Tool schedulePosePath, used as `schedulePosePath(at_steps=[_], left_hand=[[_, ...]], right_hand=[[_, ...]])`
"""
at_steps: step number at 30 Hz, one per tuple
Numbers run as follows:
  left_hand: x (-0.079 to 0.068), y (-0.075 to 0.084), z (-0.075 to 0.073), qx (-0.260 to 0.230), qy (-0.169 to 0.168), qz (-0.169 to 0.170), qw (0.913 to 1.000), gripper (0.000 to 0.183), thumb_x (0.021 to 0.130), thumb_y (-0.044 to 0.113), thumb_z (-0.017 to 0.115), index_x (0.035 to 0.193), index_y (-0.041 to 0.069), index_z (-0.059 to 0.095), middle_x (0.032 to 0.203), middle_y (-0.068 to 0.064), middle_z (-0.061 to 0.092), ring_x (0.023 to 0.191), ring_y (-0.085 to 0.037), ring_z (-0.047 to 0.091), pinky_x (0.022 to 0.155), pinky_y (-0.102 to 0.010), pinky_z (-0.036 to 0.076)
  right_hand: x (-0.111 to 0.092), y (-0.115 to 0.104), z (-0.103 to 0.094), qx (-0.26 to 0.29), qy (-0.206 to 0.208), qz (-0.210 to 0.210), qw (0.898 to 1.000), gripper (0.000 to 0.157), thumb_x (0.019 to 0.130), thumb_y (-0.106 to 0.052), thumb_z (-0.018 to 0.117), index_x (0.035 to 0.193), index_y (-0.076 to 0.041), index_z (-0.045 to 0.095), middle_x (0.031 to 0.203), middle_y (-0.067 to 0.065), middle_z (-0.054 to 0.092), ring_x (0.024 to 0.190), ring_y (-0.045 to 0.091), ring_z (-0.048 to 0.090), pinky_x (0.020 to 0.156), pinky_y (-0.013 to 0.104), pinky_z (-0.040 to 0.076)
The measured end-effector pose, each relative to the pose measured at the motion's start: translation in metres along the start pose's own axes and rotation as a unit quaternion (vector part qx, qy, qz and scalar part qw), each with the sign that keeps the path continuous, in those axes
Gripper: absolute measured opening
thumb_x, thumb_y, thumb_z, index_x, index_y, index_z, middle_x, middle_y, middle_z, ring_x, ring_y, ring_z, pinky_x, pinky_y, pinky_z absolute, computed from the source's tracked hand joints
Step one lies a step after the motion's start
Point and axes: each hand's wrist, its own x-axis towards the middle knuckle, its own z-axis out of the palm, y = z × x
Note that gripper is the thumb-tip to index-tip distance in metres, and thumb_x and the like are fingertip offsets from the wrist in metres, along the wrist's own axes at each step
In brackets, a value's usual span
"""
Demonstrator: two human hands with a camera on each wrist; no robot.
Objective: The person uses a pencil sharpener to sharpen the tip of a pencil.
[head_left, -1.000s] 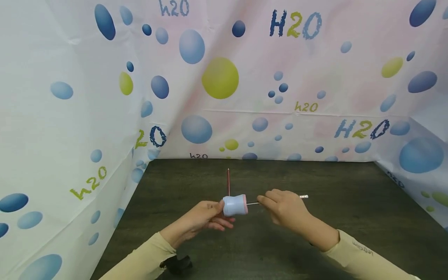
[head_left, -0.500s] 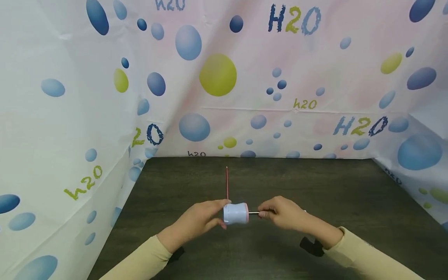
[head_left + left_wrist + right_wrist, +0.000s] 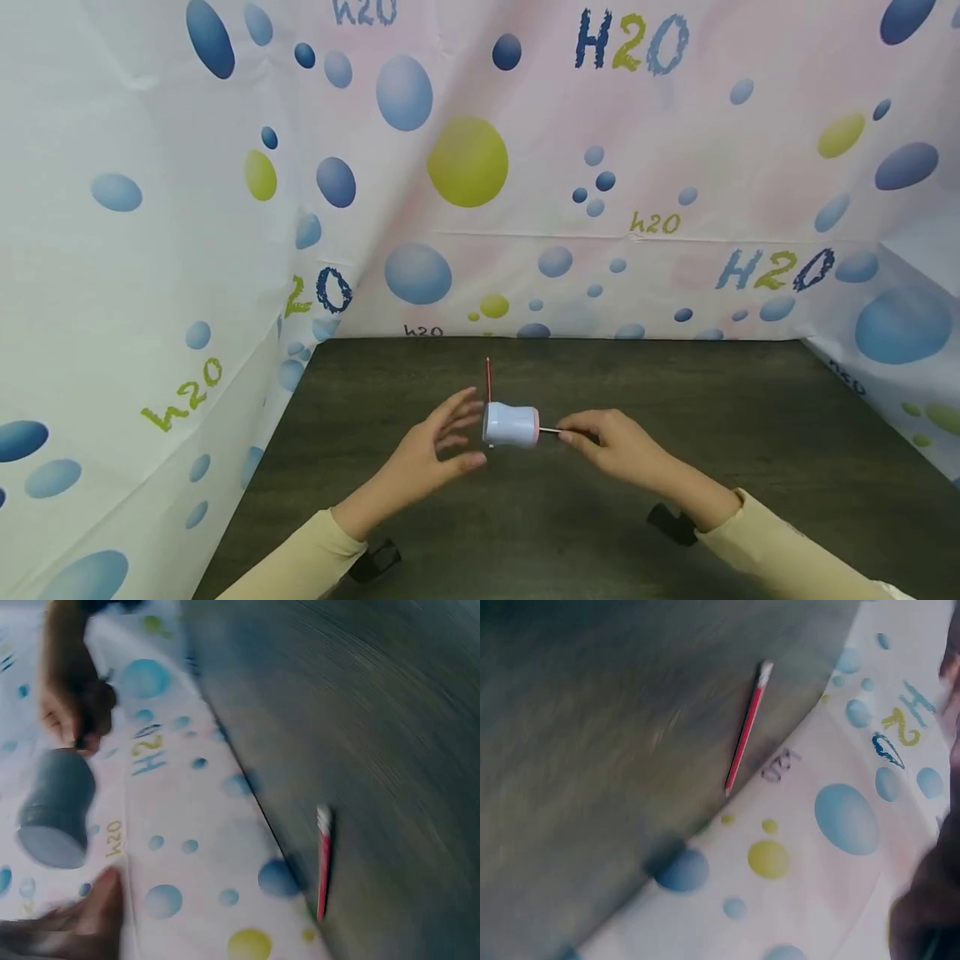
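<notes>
A light blue, waisted pencil sharpener (image 3: pixel 512 425) with a pink rim hangs in the air over the table, lying on its side. From its right end sticks a thin pencil (image 3: pixel 550 430), which my right hand (image 3: pixel 618 446) pinches between thumb and fingers. My left hand (image 3: pixel 431 454) is spread just left of the sharpener, thumb and fingers apart around its end. In the left wrist view the sharpener (image 3: pixel 58 810) appears blurred below the right hand (image 3: pixel 66 705), with left-hand fingertips (image 3: pixel 94 919) near it. Most of the pencil is hidden in the right hand.
A red pencil (image 3: pixel 489 379) with a white end lies on the dark table (image 3: pixel 675 383) beyond the sharpener, pointing to the back. A printed white sheet (image 3: pixel 480 250) covers the back and both sides. Black straps (image 3: pixel 672 525) are on the wrists.
The left hand gripped the sharpener's left end earlier and has now let go, its fingers spreading off to the left. The sharpener has risen slightly, still on the pencil in the right hand.
</notes>
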Motion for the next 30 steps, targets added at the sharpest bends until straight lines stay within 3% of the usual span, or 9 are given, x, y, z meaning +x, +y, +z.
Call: schedulePosePath(at_steps=[2, 5, 8, 10, 14, 17, 20, 26, 30], left_hand=[[0.003, -0.001, -0.002, -0.109, -0.024, -0.102, 0.9885, 0.071, 0.101, 0.045, 0.053, 0.15, -0.002, 0.034, 0.134, -0.026, 0.06, 0.114, -0.03, 0.067, 0.092, -0.037, 0.059], [0.008, -0.005, -0.002, -0.212, -0.075, -0.195, 0.9547, 0.079, 0.101, 0.058, 0.04, 0.143, -0.009, 0.041, 0.12, -0.027, 0.068, 0.093, -0.019, 0.074, 0.084, -0.033, 0.062], [0.01, -0.009, 0.0, -0.272, -0.106, -0.227, 0.9289, 0.08, 0.099, 0.057, 0.046, 0.14, -0.011, 0.044, 0.116, -0.022, 0.071, 0.085, -0.009, 0.074, 0.08, -0.027, 0.062], [0.01, -0.01, 0.002, -0.291, -0.111, -0.225, 0.923, 0.078, 0.097, 0.052, 0.054, 0.14, -0.012, 0.044, 0.117, -0.023, 0.07, 0.083, -0.007, 0.073, 0.077, -0.022, 0.061], [0.008, -0.008, 0.004, -0.266, -0.094, -0.195, 0.9392, 0.075, 0.094, 0.042, 0.065, 0.142, -0.012, 0.043, 0.12, -0.031, 0.066, 0.086, -0.009, 0.073, 0.077, -0.024, 0.061], [0.007, -0.004, 0.004, -0.227, -0.075, -0.172, 0.9557, 0.069, 0.095, 0.035, 0.066, 0.142, -0.01, 0.045, 0.121, -0.031, 0.066, 0.092, -0.019, 0.074, 0.082, -0.034, 0.061], [0.005, -0.002, 0.004, -0.21, -0.06, -0.162, 0.9625, 0.068, 0.095, 0.032, 0.067, 0.142, -0.011, 0.044, 0.126, -0.029, 0.064, 0.098, -0.026, 0.074, 0.086, -0.043, 0.061], [0.003, -0.001, 0.005, -0.166, -0.045, -0.135, 0.9758, 0.064, 0.094, 0.022, 0.068, 0.141, -0.014, 0.043, 0.131, -0.033, 0.059, 0.113, -0.037, 0.067, 0.09, -0.042, 0.06], [0.002, 0.001, 0.006, -0.124, -0.031, -0.103, 0.9865, 0.057, 0.093, 0.017, 0.068, 0.138, -0.013, 0.048, 0.126, -0.033, 0.061, 0.115, -0.039, 0.065, 0.088, -0.028, 0.06]], right_hand=[[-0.001, 0.0, 0.003, -0.115, 0.085, -0.067, 0.987, 0.019, 0.099, -0.021, 0.06, 0.1, -0.009, 0.074, 0.083, -0.002, 0.071, 0.058, -0.003, 0.046, 0.05, 0.015, 0.038], [0.001, 0.001, 0.008, -0.232, 0.192, -0.171, 0.938, 0.032, 0.104, -0.029, 0.051, 0.091, -0.011, 0.074, 0.072, -0.006, 0.062, 0.057, 0.0, 0.048, 0.048, 0.013, 0.038], [0.004, 0.002, 0.011, -0.265, 0.227, -0.235, 0.907, 0.047, 0.107, -0.033, 0.037, 0.088, -0.011, 0.074, 0.067, -0.006, 0.054, 0.056, 0.004, 0.046, 0.047, 0.013, 0.037], [0.004, 0.002, 0.012, -0.271, 0.234, -0.258, 0.897, 0.048, 0.108, -0.031, 0.036, 0.088, -0.011, 0.074, 0.066, -0.006, 0.052, 0.055, 0.005, 0.044, 0.046, 0.013, 0.035], [0.003, 0.002, 0.013, -0.273, 0.243, -0.274, 0.889, 0.048, 0.108, -0.029, 0.036, 0.088, -0.01, 0.074, 0.065, -0.006, 0.053, 0.054, 0.005, 0.045, 0.045, 0.013, 0.034], [0.001, 0.002, 0.014, -0.268, 0.243, -0.273, 0.891, 0.047, 0.108, -0.03, 0.037, 0.088, -0.01, 0.075, 0.066, -0.006, 0.055, 0.054, 0.005, 0.046, 0.044, 0.012, 0.034], [0.0, 0.001, 0.015, -0.268, 0.237, -0.264, 0.896, 0.049, 0.108, -0.031, 0.036, 0.088, -0.01, 0.075, 0.066, -0.006, 0.056, 0.054, 0.004, 0.048, 0.043, 0.012, 0.034], [-0.002, -0.002, 0.019, -0.25, 0.212, -0.233, 0.916, 0.052, 0.107, -0.033, 0.034, 0.088, -0.009, 0.076, 0.066, -0.006, 0.058, 0.053, 0.0, 0.047, 0.044, 0.009, 0.032], [-0.005, -0.004, 0.019, -0.223, 0.182, -0.197, 0.937, 0.03, 0.102, -0.026, 0.054, 0.091, -0.009, 0.076, 0.069, -0.006, 0.063, 0.054, -0.002, 0.047, 0.047, 0.008, 0.034]])
